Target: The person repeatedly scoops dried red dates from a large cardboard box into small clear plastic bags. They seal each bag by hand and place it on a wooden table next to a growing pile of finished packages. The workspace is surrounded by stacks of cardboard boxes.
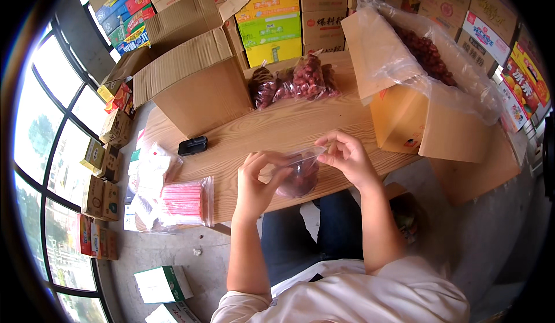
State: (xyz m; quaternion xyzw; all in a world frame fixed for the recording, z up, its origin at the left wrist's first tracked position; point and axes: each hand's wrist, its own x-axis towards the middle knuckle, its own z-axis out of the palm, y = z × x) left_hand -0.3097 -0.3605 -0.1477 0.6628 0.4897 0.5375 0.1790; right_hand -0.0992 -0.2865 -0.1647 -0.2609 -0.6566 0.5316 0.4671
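Note:
A clear plastic bag of dark red dates (300,185) rests near the table's front edge, right in front of me. My left hand (257,175) is closed on the left side of its top, the fingers curled over the plastic. At the right corner of the mouth, my right hand (346,156) pinches the film between thumb and fingers. The bag's top edge is stretched between both hands, and the dates sit low inside. From this angle I cannot tell whether the mouth is sealed.
Filled bags of red dates (309,77) stand at the table's back, beside an open cardboard box (202,89). To the right, a plastic-lined carton holds loose dates (426,54). A black object (192,145) and a clear packet with pink strips (184,202) lie left. Stacked cartons (269,25) line the wall.

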